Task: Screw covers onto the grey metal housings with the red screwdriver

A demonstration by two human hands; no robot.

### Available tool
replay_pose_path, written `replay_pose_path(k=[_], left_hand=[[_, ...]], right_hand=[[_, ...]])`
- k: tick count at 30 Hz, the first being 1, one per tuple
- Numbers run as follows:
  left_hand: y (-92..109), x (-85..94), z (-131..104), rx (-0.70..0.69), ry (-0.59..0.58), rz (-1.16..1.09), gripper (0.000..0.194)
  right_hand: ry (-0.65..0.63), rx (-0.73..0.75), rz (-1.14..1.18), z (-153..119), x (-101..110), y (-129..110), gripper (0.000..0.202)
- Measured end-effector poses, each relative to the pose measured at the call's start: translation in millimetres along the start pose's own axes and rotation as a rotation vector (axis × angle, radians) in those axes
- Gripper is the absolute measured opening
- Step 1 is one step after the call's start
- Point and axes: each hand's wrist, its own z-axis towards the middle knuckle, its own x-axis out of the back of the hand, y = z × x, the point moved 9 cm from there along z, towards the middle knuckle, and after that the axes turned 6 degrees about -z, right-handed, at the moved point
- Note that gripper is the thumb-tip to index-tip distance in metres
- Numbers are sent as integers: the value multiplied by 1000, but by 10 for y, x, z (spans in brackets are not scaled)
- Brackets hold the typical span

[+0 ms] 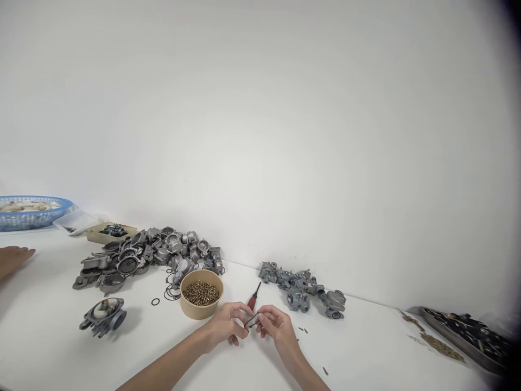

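Observation:
My left hand [227,326] and my right hand [273,325] meet low in the middle of the head view, fingers pinched on a thin black ring [252,320] between them. Just beyond the fingers lies a screwdriver [253,302] with a red handle and a dark shaft. A round cardboard tub [196,310] full of small brass-coloured screws [201,293] stands left of my left hand. Loose black rings [171,294] are on the white table beside the tub.
Grey metal housings [163,252] are piled at the back left, with one carburetor body [103,317] in front. More bodies [299,288] stand right of centre. A metal tray [459,339] is far right, a blue basket [28,220] far left. Another person's hand [15,259] reaches in there.

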Motion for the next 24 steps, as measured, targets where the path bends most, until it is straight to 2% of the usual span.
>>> replay_pose_path(k=[6,12,18,24], left_hand=[[17,23,2,3,57,245,44],[8,29,60,-57,92,308,47],[81,50,54,-99,129,231,47],[78,93,61,-123,154,31,48]], right_hand=[[10,42,-25,-10,45,-83,35],[-46,101,12,-12,5,-119,36],[-100,-57,226,37,-87,62,44],[-84,-127,80,37,-51,160,53]])
